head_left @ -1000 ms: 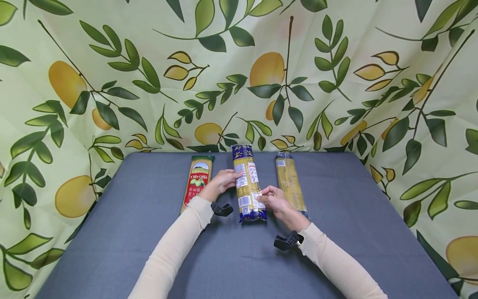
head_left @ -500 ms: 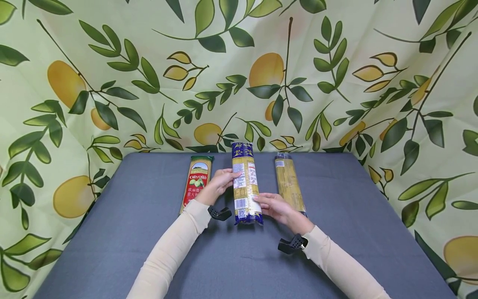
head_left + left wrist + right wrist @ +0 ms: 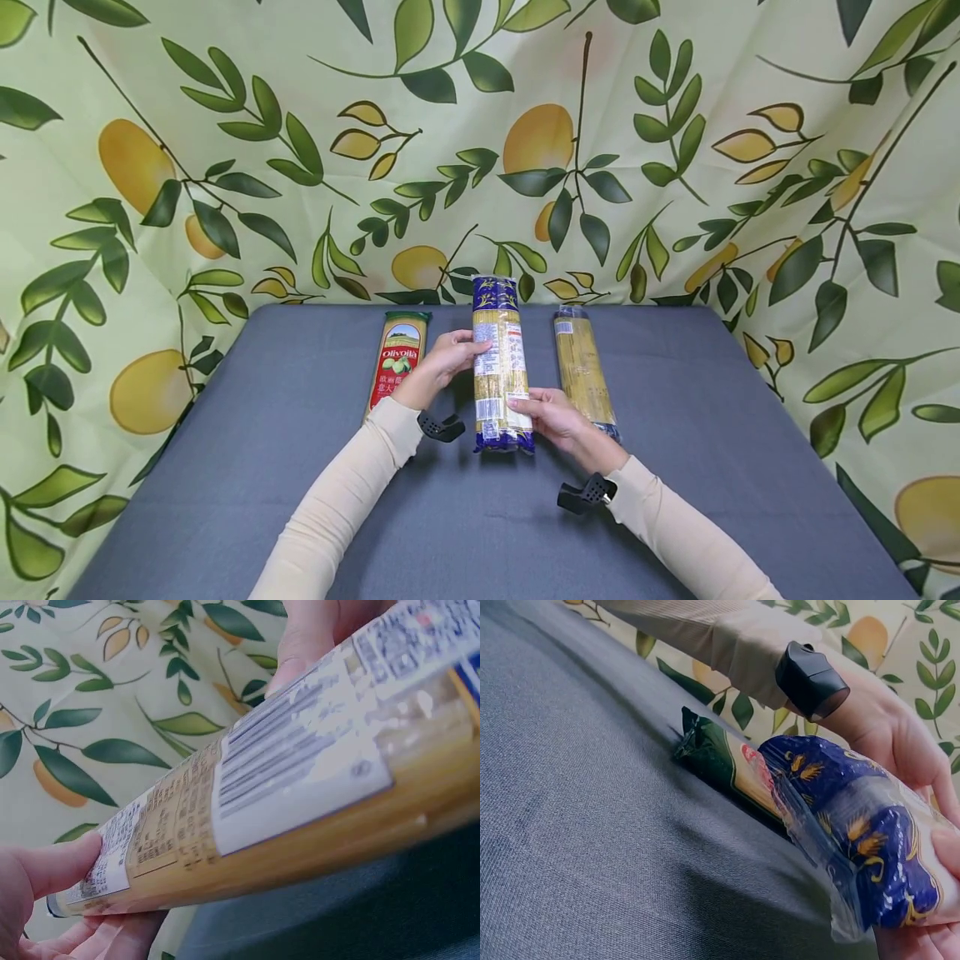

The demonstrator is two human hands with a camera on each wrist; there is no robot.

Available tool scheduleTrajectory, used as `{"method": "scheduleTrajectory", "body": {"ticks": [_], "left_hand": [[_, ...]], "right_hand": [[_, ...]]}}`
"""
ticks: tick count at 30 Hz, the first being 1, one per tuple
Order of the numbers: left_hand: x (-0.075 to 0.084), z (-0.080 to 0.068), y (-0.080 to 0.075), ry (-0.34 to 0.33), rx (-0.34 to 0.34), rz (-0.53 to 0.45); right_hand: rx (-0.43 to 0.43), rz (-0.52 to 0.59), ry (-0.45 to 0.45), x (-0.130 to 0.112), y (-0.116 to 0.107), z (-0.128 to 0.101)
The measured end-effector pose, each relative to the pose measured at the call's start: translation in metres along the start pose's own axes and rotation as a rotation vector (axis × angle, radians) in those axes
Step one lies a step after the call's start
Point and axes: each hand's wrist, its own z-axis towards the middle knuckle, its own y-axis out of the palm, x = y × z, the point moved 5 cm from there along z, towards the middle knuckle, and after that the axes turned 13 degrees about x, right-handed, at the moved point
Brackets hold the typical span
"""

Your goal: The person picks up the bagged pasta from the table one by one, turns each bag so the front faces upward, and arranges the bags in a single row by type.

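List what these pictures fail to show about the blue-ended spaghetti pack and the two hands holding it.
- Blue-ended spaghetti pack: label print too small in the head view, blurred in the left wrist view.
- Its far end: cut off by the frame edge in the right wrist view.
- Left hand: fingers behind the pack hidden.
- Right hand: mostly cut off in the right wrist view.

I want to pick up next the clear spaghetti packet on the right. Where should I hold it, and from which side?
Grip the clear spaghetti packet around its middle, coming from above with fingers across its width. It lies flat and long on the grey table, so a middle hold probably keeps it balanced.
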Motion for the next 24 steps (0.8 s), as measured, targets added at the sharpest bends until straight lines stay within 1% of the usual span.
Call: {"method": "scheduleTrajectory", "body": {"ticks": [3, 6, 10, 16, 20, 24], "left_hand": [[0.003, -0.002, 0.0, 0.006, -0.012, 0.03], [0.005, -0.003, -0.001, 0.03, -0.018, 0.071], [0.007, -0.005, -0.004, 0.046, -0.005, 0.123], [0.011, -0.007, -0.007, 0.023, 0.049, 0.134], [0.013, -0.006, -0.008, -0.002, 0.069, 0.141], [0.012, -0.004, -0.008, -0.007, 0.083, 0.182]], "right_hand": [[0.041, -0.012, -0.022, -0.002, 0.0, -0.002], [0.076, -0.031, -0.036, -0.004, -0.001, -0.004], [0.106, -0.058, -0.057, -0.006, -0.001, -0.005], [0.148, -0.105, -0.068, -0.008, -0.001, -0.005], [0.183, -0.148, -0.077, -0.009, -0.001, -0.005], [0.204, -0.195, -0.093, -0.011, -0.001, -0.006]]}}
